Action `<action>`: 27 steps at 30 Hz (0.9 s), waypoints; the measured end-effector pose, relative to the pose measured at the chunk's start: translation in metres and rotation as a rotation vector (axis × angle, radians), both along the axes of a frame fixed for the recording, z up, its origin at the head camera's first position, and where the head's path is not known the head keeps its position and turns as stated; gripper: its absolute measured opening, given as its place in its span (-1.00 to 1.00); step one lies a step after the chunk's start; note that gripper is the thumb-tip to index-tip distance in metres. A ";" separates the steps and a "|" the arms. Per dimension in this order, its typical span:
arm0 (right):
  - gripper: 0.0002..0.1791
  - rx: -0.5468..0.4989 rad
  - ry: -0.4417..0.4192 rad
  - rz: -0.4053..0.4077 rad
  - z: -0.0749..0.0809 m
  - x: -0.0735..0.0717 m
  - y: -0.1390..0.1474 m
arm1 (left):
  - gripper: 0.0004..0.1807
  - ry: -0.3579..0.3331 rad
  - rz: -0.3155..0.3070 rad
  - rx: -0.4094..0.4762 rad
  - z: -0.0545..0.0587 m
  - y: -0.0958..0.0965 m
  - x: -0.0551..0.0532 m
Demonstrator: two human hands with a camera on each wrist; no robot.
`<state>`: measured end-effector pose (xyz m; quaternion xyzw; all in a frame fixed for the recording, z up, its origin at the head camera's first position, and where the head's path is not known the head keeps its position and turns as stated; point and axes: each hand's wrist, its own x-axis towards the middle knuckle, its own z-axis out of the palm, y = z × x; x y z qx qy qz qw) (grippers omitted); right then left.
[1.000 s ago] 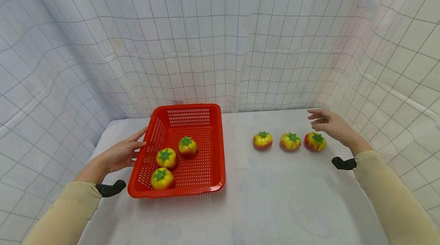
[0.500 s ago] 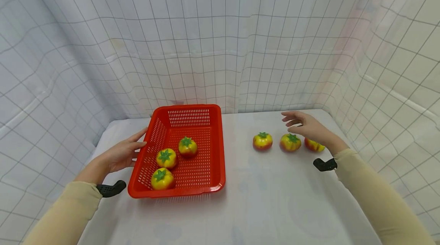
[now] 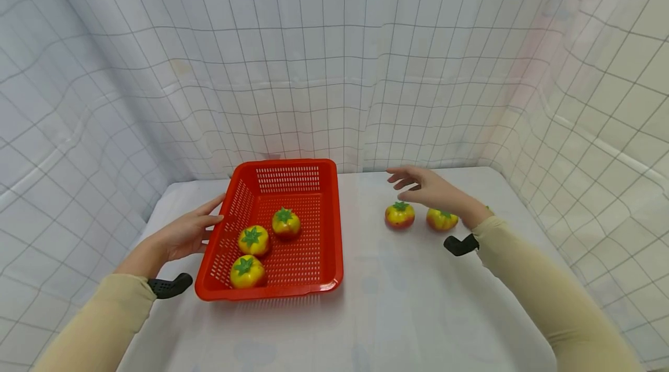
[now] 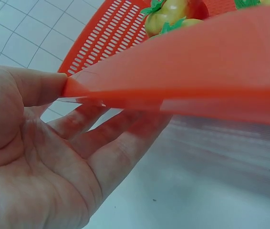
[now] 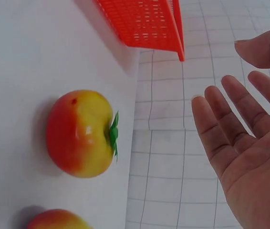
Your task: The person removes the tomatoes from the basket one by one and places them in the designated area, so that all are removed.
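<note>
My left hand is at the left side of a red plastic basket. In the left wrist view its thumb touches the rim, and its fairly straight fingers reach behind and below it. In the basket lie three yellow-red tomatoes with green leafy tops: one tomato toward the middle, two at the left. My right hand hovers above the row on the table, holding nothing, fingers loosely bent. Beneath its fingertips sits the leftmost tomato. Another tomato is partly covered by the hand, and the third is mostly hidden behind the wrist.
The white table carries the basket on the left and the loose tomatoes on the right. A white gridded curtain hangs behind the table's far edge and along both sides.
My right hand has moved left along the row, from above the rightmost tomato to just above the leftmost one. The left hand, basket and tomatoes stay in place.
</note>
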<state>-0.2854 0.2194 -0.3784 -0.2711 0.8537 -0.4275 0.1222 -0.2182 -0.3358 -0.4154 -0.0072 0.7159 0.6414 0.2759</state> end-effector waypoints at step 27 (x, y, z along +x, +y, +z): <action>-0.30 -0.015 -0.061 0.151 0.008 -0.013 -0.102 | -0.21 -0.014 0.010 0.010 0.003 0.001 0.002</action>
